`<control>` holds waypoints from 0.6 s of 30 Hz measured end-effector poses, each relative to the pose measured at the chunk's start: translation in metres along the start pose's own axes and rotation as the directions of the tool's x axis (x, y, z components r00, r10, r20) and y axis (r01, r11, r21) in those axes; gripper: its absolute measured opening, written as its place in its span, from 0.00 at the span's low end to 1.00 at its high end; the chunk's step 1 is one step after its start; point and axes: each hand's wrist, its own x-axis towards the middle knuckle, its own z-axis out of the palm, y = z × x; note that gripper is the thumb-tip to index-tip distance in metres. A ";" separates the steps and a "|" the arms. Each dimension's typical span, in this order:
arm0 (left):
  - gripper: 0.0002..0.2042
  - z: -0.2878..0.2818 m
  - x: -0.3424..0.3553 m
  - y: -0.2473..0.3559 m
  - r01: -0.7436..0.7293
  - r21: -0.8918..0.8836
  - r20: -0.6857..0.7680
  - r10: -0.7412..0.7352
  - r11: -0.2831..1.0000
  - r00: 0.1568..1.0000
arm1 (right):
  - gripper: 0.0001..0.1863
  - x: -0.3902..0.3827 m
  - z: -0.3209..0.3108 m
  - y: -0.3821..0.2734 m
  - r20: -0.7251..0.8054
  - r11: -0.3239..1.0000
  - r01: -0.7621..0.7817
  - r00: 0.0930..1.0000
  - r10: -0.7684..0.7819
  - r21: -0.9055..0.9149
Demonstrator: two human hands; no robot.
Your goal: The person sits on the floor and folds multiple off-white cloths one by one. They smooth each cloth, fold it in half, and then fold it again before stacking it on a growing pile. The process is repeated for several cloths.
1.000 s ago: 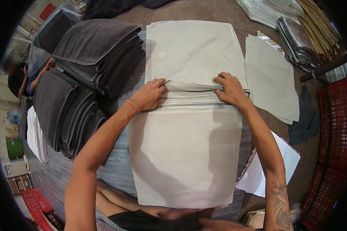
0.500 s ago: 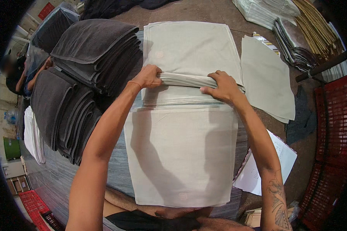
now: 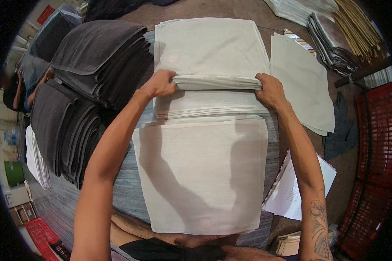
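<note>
Both my hands grip the near edge of several cream cloth sheets [image 3: 217, 82], raised and bunched into a ridge across the far stack. My left hand [image 3: 162, 82] is closed on the left end of this edge, and my right hand [image 3: 270, 90] is closed on its right end. The upper sheets [image 3: 209, 43] lie flat beyond the ridge, and the edges of lower sheets [image 3: 213, 106] show beneath it. Closer to me, a second stack of cream cloth [image 3: 204, 174] lies flat, crossed by the shadows of my arms.
Two stacks of dark grey cloth [image 3: 98, 48] [image 3: 52, 126] stand on the left. More pale cloth [image 3: 300, 82] lies at right, above written paper [image 3: 296, 187]. Red crates [image 3: 376, 130] line the right side. At far left a person's arm [image 3: 43, 82] touches a plastic-wrapped bundle [image 3: 52, 41].
My right hand has slid outward to the right end of the cloth edge. The bunched edge now stretches straighter between my hands, and my left hand has shifted slightly left.
</note>
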 end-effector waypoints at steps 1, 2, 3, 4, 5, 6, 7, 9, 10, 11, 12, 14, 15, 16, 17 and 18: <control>0.17 0.003 -0.005 0.000 -0.062 0.043 -0.003 0.062 0.997 0.998 | 0.16 0.002 0.001 0.004 -0.001 1.000 0.010 1.000 -0.010 -0.008; 0.17 0.005 -0.014 -0.002 -0.116 0.092 -0.003 0.117 0.989 0.993 | 0.15 0.007 -0.001 0.003 0.039 1.000 0.005 0.999 -0.004 -0.022; 0.17 0.008 -0.023 -0.001 -0.189 0.109 -0.025 0.192 0.976 0.981 | 0.14 0.012 -0.008 0.003 0.082 0.999 -0.003 0.997 0.007 -0.041; 0.18 0.010 -0.033 0.001 -0.260 0.127 -0.044 0.268 0.957 0.962 | 0.13 0.018 -0.015 0.003 0.124 0.998 -0.011 0.992 0.019 -0.060; 0.19 0.010 -0.041 0.005 -0.333 0.146 -0.066 0.345 0.931 0.936 | 0.13 0.023 -0.022 0.005 0.114 1.000 0.002 0.993 0.000 -0.017; 0.29 0.008 -0.046 0.011 -0.273 0.086 -0.113 0.282 0.958 0.953 | 0.12 0.028 -0.029 0.010 0.107 1.000 0.011 0.994 -0.013 0.022; 0.29 0.006 -0.045 0.017 -0.208 0.095 -0.076 0.216 0.973 0.973 | 0.11 0.032 -0.036 0.015 0.099 0.998 0.019 0.995 -0.025 0.060; 0.29 -0.002 -0.046 0.028 -0.063 0.123 -0.008 0.064 0.990 0.998 | 0.12 0.047 -0.056 0.011 0.129 0.999 0.014 0.991 -0.019 0.040; 0.26 -0.002 -0.042 0.026 -0.095 0.109 0.027 0.092 0.990 0.995 | 0.13 0.052 -0.063 0.009 0.145 1.000 0.010 0.989 -0.014 0.027; 0.24 -0.008 -0.037 0.015 -0.122 0.096 0.059 0.117 0.988 0.991 | 0.13 0.058 -0.065 0.010 0.116 0.998 0.034 0.992 -0.038 0.043; 0.21 -0.014 -0.033 0.002 -0.146 0.086 0.089 0.138 0.986 0.986 | 0.13 0.064 -0.066 0.010 0.086 0.996 0.060 0.994 -0.066 0.064; 0.16 -0.023 -0.029 -0.029 0.035 -0.236 0.024 -0.030 0.971 0.999 | 0.16 0.071 -0.069 0.006 0.097 0.983 0.105 0.988 -0.121 0.149; 0.14 -0.025 -0.020 -0.028 0.097 -0.397 0.013 -0.101 0.913 0.995 | 0.17 0.070 -0.066 0.017 0.081 0.982 0.078 0.992 -0.093 0.172; 0.14 -0.028 -0.012 -0.028 0.099 -0.468 -0.007 -0.116 0.878 0.993 | 0.17 0.069 -0.061 0.025 0.066 0.979 0.054 0.996 -0.068 0.196; 0.14 -0.036 -0.007 -0.026 0.104 -0.535 -0.022 -0.137 0.838 0.990 | 0.17 0.067 -0.055 0.032 0.053 0.974 0.030 0.998 -0.043 0.225; 0.14 -0.042 -0.002 -0.022 0.107 -0.599 -0.035 -0.160 0.794 0.987 | 0.17 0.066 -0.051 0.039 0.076 0.968 -0.024 0.997 0.005 0.251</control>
